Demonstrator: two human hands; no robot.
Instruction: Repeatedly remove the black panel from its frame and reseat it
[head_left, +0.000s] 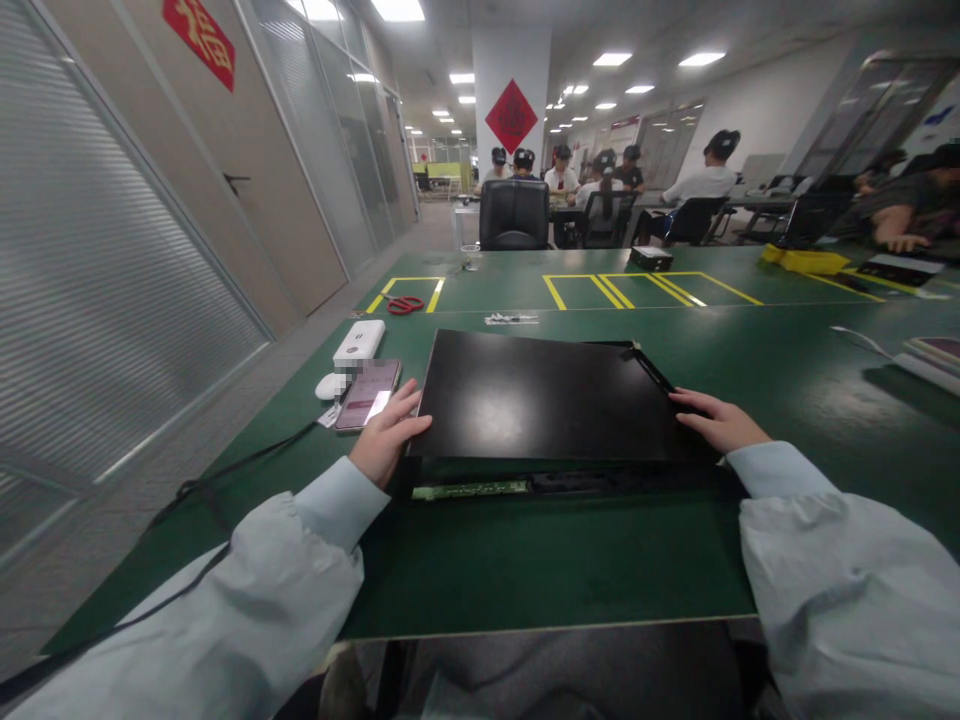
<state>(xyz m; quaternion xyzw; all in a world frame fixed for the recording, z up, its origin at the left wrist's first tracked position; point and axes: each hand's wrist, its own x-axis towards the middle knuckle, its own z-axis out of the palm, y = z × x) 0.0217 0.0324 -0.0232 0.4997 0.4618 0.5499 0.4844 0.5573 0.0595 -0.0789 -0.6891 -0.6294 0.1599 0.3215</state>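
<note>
A flat, glossy black screen panel (540, 400) lies slightly askew over a black frame (652, 366) on the green table. Along the near side, a green circuit board strip (471, 490) shows beneath it. My left hand (384, 440) grips the panel's left edge, thumb on top. At the right edge, my right hand (721, 422) holds the panel with its fingers near the frame's corner. The undersides of both grips are hidden. Close to my left hand lies a phone (367, 393) with its screen lit.
Left of the panel are a white box-shaped device (359, 343), a white mouse (331, 386) and a black cable (247, 455). Red-handled scissors (405, 305) and a small clear packet (511, 320) lie beyond. Yellow tape marks the far table; several people sit behind.
</note>
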